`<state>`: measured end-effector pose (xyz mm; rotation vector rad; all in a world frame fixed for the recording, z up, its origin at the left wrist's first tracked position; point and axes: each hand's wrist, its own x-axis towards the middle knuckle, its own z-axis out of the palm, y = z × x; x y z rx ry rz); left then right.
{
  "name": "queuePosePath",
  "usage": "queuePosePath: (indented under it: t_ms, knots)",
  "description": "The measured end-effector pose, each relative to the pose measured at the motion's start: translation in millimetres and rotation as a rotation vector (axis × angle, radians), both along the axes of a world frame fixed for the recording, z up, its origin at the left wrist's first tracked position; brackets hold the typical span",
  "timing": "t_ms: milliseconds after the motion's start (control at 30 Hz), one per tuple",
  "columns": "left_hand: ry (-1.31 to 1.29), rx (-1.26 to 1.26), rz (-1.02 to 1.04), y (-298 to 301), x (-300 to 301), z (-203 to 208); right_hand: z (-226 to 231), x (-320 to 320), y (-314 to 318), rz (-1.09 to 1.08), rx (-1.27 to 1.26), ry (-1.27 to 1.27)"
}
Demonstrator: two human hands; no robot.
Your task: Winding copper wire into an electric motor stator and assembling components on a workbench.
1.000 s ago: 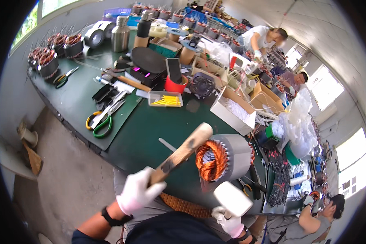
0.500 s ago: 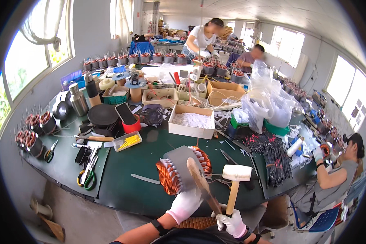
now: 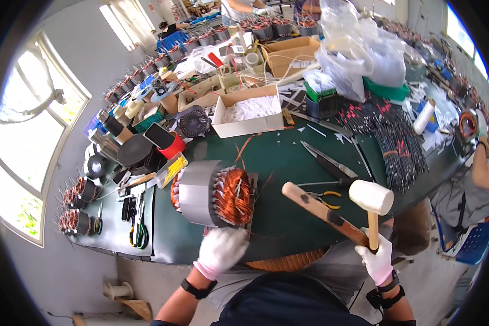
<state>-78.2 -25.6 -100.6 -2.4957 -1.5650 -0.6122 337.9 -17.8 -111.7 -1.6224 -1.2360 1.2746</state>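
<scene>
A motor stator [image 3: 198,195], a grey metal cylinder with copper windings bulging from both ends, lies on its side on the green tabletop [image 3: 288,244]. At its near lower edge is my left hand [image 3: 223,250] in a white glove; motion blurs its fingers, and I cannot tell whether they grip. To the right, my gloved right hand [image 3: 379,255] is closed around a white-headed mallet [image 3: 371,196] and a flat wooden stick [image 3: 320,209] together. The stick points up and left, apart from the stator. Yellow-handled pliers [image 3: 330,204] lie behind the stick.
Beyond the stator stands a white box [image 3: 250,128] of paper pieces. Large scissors [image 3: 331,167] and a bundle of black leads [image 3: 402,152] lie farther right. On the left are a tray of yellow sticks [image 3: 174,168], a phone [image 3: 160,135] and green-handled scissors [image 3: 141,237]. A co-worker [image 3: 479,163] sits at right.
The view has swung down and tilted. The stator has turned, showing its right-hand windings more. My right hand has drawn the stick and mallet away from the stator to the right.
</scene>
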Motion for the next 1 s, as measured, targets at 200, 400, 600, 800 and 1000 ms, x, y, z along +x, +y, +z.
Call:
queuePosePath:
  t_ms: [200, 400, 600, 800, 1000]
  knots:
    - [0.169, 0.127, -0.359, 57, 135, 3, 15, -68, 15, 0.279, 0.445, -0.376]
    - [0.23, -0.069, -0.247, 82, 135, -40, 59, -41, 58, 0.457, 0.58, -0.359]
    - [0.154, 0.123, -0.408, 87, 135, -75, 54, -44, 64, 0.55, 0.814, -0.278]
    - [0.287, -0.081, -0.341, 85, 129, -38, 102, -55, 118, 0.652, 0.848, -0.582]
    - [0.269, -0.165, -0.397, 81, 138, -36, 23, -56, 99, 0.768, 0.668, -0.749]
